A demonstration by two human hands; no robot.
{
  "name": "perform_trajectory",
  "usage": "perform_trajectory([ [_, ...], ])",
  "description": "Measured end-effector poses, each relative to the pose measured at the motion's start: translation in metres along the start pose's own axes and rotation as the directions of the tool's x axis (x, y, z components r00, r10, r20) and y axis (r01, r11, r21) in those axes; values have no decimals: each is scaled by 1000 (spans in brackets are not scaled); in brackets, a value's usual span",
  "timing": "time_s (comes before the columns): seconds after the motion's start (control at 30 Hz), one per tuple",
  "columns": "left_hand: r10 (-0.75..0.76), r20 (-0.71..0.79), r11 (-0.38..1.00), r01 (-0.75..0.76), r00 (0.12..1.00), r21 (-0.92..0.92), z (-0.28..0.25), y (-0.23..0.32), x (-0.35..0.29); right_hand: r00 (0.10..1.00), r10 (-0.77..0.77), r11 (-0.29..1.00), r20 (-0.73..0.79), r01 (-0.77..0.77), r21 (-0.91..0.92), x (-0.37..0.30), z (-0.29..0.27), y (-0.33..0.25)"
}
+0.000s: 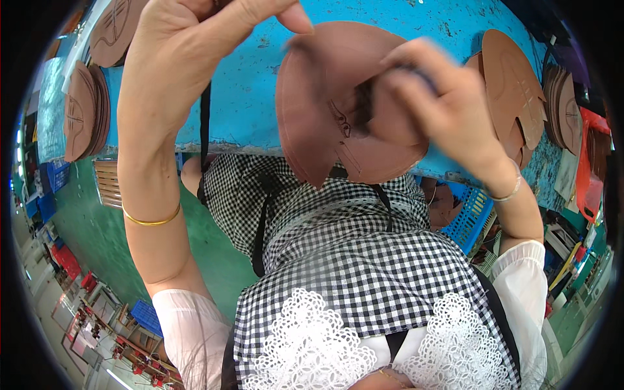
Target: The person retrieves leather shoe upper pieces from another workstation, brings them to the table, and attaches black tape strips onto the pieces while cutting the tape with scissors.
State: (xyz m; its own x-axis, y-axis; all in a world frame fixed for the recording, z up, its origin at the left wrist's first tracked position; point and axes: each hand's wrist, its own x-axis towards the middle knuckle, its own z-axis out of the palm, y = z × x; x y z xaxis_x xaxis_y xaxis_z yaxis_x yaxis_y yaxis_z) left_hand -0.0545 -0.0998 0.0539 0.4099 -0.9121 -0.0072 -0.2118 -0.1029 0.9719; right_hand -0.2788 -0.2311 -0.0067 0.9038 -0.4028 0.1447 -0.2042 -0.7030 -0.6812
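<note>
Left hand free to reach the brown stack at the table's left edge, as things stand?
Probably yes. The left hand hovers over the blue table, empty as far as I can see, and nothing lies between it and the brown stack.

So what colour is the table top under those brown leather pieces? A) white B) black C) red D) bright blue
D: the table top behind the brown leather piece held in the right hand is bright blue, with stacks of similar pieces lying on it.
</note>
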Motion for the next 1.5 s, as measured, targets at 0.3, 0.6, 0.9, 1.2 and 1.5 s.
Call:
perform_trajectory([
  [0.3,-59,558,957,-112,828,266,33,-39,7,538,732,663,-419,-418,621,-106,-141,92],
  [0.6,-60,608,865,-262,792,427,61,-58,16,806,525,837,-273,-430,340,-83,-95,46],
  [0.9,84,597,779,-426,798,460,68,-60,19,912,-222,970,345,243,-18,-4,-35,35],
  [1.2,-71,549,767,-306,833,564,48,-46,23,763,-370,877,529,475,-71,12,-36,38],
  [1.5,-73,554,780,-298,829,550,51,-45,22,866,-372,828,334,472,-302,22,-16,31],
])
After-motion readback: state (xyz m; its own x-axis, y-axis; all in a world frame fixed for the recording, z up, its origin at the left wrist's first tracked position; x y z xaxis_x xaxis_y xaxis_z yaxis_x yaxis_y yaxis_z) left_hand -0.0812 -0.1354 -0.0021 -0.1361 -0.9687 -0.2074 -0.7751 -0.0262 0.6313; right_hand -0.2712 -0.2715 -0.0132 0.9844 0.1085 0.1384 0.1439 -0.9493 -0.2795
